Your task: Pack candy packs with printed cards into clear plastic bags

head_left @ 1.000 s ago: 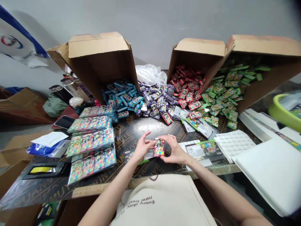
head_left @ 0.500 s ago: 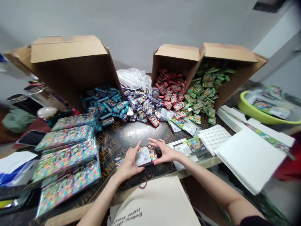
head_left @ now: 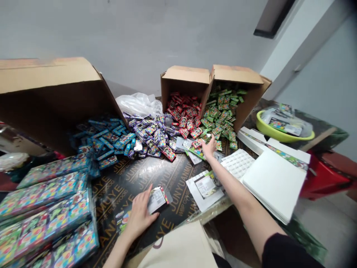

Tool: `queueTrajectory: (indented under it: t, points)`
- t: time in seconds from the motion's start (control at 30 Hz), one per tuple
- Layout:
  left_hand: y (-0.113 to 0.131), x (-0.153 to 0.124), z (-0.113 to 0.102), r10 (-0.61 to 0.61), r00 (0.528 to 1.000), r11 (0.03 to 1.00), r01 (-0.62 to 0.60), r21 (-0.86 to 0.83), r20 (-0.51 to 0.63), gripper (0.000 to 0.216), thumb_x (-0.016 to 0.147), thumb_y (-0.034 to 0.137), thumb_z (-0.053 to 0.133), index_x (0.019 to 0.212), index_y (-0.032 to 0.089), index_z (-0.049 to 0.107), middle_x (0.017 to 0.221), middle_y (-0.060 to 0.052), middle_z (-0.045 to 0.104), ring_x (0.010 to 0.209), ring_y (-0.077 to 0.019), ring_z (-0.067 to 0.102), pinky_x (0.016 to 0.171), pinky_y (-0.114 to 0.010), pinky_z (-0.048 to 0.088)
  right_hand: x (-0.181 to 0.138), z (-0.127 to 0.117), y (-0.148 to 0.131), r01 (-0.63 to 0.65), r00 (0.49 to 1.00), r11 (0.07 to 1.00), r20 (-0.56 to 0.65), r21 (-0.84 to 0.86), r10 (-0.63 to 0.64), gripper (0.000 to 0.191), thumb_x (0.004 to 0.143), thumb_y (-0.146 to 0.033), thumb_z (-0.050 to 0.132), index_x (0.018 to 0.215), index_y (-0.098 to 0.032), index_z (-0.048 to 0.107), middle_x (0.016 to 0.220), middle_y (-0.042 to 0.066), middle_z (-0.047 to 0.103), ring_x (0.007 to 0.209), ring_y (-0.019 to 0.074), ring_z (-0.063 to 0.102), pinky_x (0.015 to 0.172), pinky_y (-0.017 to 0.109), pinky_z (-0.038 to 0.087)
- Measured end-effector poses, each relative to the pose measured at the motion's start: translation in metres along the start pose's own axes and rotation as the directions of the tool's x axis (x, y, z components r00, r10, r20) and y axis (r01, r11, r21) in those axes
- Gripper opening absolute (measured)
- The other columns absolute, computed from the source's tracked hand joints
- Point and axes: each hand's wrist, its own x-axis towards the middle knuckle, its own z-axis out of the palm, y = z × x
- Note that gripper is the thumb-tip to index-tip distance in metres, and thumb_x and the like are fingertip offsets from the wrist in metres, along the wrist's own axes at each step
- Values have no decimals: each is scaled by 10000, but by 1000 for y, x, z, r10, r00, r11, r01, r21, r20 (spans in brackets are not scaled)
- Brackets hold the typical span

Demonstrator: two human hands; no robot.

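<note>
My left hand (head_left: 142, 213) rests on the black table and spans a printed flat packet (head_left: 157, 199) with a white barcode label and a clear plastic end. Its fingers lie along the far edge and its thumb along the near edge. My right hand (head_left: 209, 147) is stretched out over the front of the green small boxes (head_left: 219, 115). Its thumb and fingers are apart, and no held thing shows. Beside it lie a few red small boxes (head_left: 196, 132) and a labelled clear sleeve (head_left: 184, 143).
Cardboard cartons stand on their sides: a big one (head_left: 50, 74) with blue boxes (head_left: 111, 141), others with red and green. Purple boxes (head_left: 152, 134) lie between. Wrapped multipacks (head_left: 47, 216) are stacked left. White card sheets (head_left: 275, 178) and a yellow-green basin (head_left: 279, 134) are right.
My right hand has left the packet and reached forward to the green boxes. My left hand stays at the packet. The view has turned to the right.
</note>
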Motion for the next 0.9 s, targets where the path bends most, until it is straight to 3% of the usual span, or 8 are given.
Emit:
queueTrajectory:
  t: [0.2,0.37,0.4,0.47,0.53,0.6,0.8,0.9]
  points:
    - [-6,-6,3,5,1000,1000,-6,-27,-19,865,627,283,605,1378,240,180,1230,-75,475,1124,-265,421,979,-435,300,70,-6,11,-34,999,997,-16,62,35,564,678,-285,528,1156,8,468,859,179,633,841,289,583,794,487,404]
    - [20,8,-11,-124,983,954,81,-289,-135,680,596,351,668,1234,236,461,1237,-78,495,1176,-290,396,1036,-508,181,12,-18,-18,209,973,961,63,181,-223,332,768,-276,471,1041,-126,588,1031,123,618,942,224,565,843,383,428]
    - [30,14,-15,-196,971,901,122,-416,-139,627,617,387,658,1199,219,497,1231,-89,504,1169,-285,412,1021,-484,234,-12,-20,-24,353,907,903,149,243,-395,276,790,-259,467,1011,-167,606,1042,96,619,979,217,553,865,386,420]
    - [49,28,-24,-357,934,643,231,-730,-19,493,699,439,580,1116,177,560,1114,-106,588,1057,-254,523,929,-417,373,-66,-24,-34,577,641,712,319,401,-698,245,807,-203,480,1016,-232,604,1045,50,628,1010,203,545,892,395,408]
    - [62,39,-30,-381,894,274,352,-895,235,452,714,477,550,999,133,616,912,-108,656,852,-223,613,780,-365,461,-112,-30,-41,657,364,531,391,535,-845,284,805,-152,490,1041,-273,591,1049,24,632,1037,195,533,899,397,406]
    - [67,45,-33,-360,863,88,410,-908,355,356,650,398,651,861,112,644,769,-82,663,666,-162,619,641,-282,473,-142,-35,-45,658,223,444,405,608,-887,350,800,-112,480,1085,-297,563,1074,12,622,1075,188,508,909,396,398]
    - [58,34,-33,-507,823,90,346,-934,256,254,558,266,741,731,110,640,650,-28,659,514,-89,568,521,-197,420,-153,-41,-57,493,265,657,621,570,-738,750,669,-281,641,1327,-220,286,1405,114,261,1277,289,268,1016,492,256]
    - [59,31,-30,-500,828,96,344,-934,254,282,529,258,758,735,109,635,623,-26,660,516,-115,582,539,-224,442,-158,-40,-65,428,246,678,645,598,-724,928,614,-334,689,1369,-204,164,1404,121,252,1289,279,243,1040,454,237]
